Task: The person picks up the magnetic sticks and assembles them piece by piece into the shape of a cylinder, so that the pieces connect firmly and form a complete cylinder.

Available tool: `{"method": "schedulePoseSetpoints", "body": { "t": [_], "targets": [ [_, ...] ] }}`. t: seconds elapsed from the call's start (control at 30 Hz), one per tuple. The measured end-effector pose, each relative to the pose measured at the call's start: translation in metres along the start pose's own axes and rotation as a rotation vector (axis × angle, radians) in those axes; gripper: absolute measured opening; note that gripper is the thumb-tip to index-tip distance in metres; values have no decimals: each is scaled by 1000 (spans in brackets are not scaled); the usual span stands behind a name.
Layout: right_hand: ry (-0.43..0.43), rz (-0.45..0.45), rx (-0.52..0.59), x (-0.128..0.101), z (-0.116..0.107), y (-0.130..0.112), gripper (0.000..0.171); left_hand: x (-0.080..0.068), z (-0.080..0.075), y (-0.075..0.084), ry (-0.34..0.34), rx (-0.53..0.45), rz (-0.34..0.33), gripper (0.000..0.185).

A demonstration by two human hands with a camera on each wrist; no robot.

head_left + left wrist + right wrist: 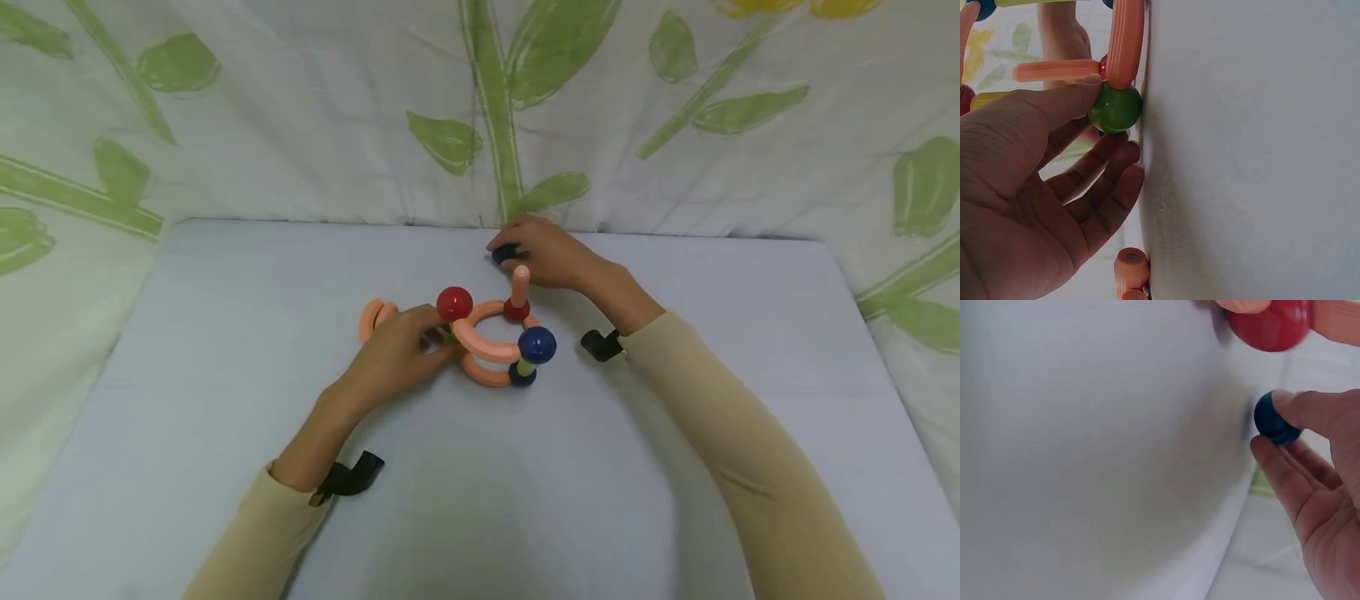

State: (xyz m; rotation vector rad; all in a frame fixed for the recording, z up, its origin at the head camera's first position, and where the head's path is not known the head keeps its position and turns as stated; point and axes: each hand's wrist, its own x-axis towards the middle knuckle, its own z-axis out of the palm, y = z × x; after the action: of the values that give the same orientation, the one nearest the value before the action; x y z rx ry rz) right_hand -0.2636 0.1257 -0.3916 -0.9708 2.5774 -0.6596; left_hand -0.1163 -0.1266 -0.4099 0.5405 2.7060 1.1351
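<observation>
A building-toy frame of peach curved rods and coloured balls stands on the table. Its upper tier carries a red ball and a blue ball; a straight peach rod rises from a lower red ball. My left hand pinches the green ball at the frame's left side, thumb in front. Behind the frame, my right hand holds a separate dark blue ball between thumb and fingers, close to the tabletop.
Two loose peach curved rods lie just left of the frame, partly behind my left hand. The white table ends at the back against a hanging cloth with painted green leaves.
</observation>
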Motion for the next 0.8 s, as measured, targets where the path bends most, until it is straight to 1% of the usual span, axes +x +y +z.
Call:
{"method": "schedulePoseSetpoints", "body": {
  "t": [0.13,0.27,0.33,0.5,0.57,0.6,0.7,0.73,0.8],
  "targets": [
    [82,14,100,-17,-5,2,36,0,1,2,-1,2,-12,24],
    [173,22,205,-32,-10,-1,38,0,1,2,1,1,-9,24],
    [233,37,246,-40,-10,-5,40,-1,1,1,4,-3,-4,24],
    [376,78,355,-69,0,-16,41,-9,5,-4,-9,-2,-19,24],
    [445,80,393,-79,5,-19,39,-12,6,-5,-15,0,-20,24],
    [484,74,408,-84,6,-22,39,-13,6,-5,-17,2,-18,23],
    [596,16,424,-94,3,-32,37,-14,5,-6,-8,2,-11,23],
    [619,-13,423,-97,1,-36,36,-14,5,-5,-5,1,-12,23],
    [634,-71,406,-100,-4,-46,35,-13,3,-5,-1,3,-16,23]
  ]
}}
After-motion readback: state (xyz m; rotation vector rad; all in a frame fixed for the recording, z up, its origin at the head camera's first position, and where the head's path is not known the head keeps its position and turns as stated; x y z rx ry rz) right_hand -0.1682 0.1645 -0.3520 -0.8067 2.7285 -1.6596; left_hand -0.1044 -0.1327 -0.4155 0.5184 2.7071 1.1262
